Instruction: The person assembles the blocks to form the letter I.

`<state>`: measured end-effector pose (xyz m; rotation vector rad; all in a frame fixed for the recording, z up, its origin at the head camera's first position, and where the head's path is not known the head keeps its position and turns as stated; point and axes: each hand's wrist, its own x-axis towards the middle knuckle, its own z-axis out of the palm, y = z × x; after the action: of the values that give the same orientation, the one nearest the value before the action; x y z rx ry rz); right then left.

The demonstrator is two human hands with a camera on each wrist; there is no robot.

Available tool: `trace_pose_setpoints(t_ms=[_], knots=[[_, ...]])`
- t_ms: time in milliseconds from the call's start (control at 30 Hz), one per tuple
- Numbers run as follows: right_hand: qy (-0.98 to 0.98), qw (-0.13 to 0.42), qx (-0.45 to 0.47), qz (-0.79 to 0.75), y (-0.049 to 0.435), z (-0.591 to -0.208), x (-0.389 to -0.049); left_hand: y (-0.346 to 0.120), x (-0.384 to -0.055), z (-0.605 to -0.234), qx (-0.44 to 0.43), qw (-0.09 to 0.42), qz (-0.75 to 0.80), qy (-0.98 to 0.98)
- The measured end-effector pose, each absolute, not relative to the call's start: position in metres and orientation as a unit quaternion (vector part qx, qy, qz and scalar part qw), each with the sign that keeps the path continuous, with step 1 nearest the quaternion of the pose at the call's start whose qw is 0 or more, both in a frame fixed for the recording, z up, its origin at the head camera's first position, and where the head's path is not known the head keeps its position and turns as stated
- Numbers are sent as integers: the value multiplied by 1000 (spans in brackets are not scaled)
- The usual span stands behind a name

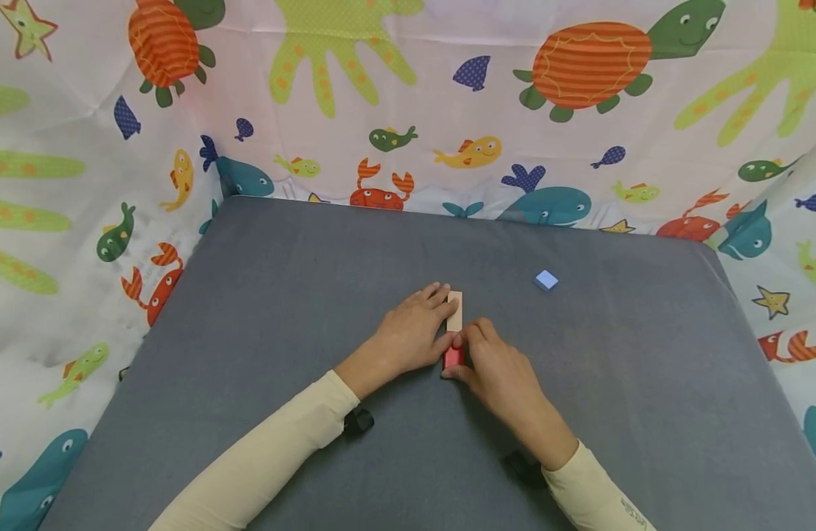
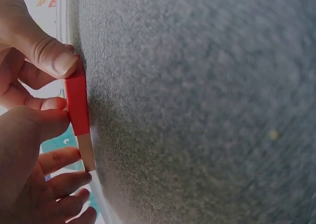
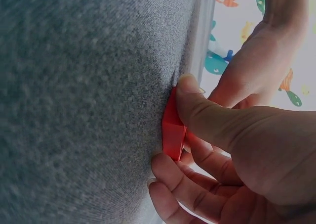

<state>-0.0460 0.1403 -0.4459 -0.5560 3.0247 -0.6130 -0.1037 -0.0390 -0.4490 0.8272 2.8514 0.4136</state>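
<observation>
A red block [image 1: 453,357] and a plain wooden block [image 1: 455,313] lie end to end on the grey table, the red one nearer the person. My right hand [image 1: 507,369] pinches the red block, its thumb at the near end and fingertips along the right side. On the left side, my left hand [image 1: 411,335] touches both blocks, with fairly straight fingers along the wooden block [image 2: 86,152] and the thumb against the red block [image 2: 77,104] near the joint. In the right wrist view the red block [image 3: 174,137] shows beneath the right thumb, and the wooden one is hidden.
A small light blue block [image 1: 546,280] sits apart, farther back and to the right. The grey table [image 1: 282,280] ends at a curtain [image 1: 434,110] printed with sea animals at the back and both sides. Black straps show under both wrists.
</observation>
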Motion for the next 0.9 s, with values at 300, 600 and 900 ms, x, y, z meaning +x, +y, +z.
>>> trace_pose_setpoints(t_ms=[300, 600, 900], knots=[[949, 53, -224, -217, 155, -441, -54, -36, -103, -445, 252, 94, 96, 958], [953, 45, -200, -225, 190, -420, -82, -37, -100, -446, 243, 92, 80, 962], [968, -46, -183, -165, 235, -412, -127, -37, -100, -444, 241, 93, 80, 963]])
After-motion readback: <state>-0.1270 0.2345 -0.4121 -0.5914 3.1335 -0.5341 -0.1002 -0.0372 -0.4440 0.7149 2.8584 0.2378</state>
